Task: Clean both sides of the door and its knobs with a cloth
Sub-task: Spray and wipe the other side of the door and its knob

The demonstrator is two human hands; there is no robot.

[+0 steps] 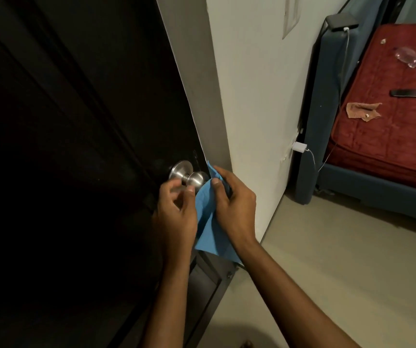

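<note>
Hands meet at the middle of the frame, just beside a brushed-steel door knob set near the edge of a dark door that fills the left half of the picture. The left hand reaches up to the knob, its fingers curled around the lower side of it and the thumb touching the metal. The right hand holds a blue cloth just right of the knob, thumb and fingers pinching the bunched upper part against the door's edge, while the rest of the cloth hangs down between the two wrists. Whether the cloth touches the knob itself cannot be told.

Right of the door stands a pale wall with a white charger plugged in low down, its cable running up to a dark phone on the blue bed frame. At the upper right lies a red mattress carrying a brownish rag, a crumpled clear plastic bottle and a second dark phone. Beige floor fills the lower right.
</note>
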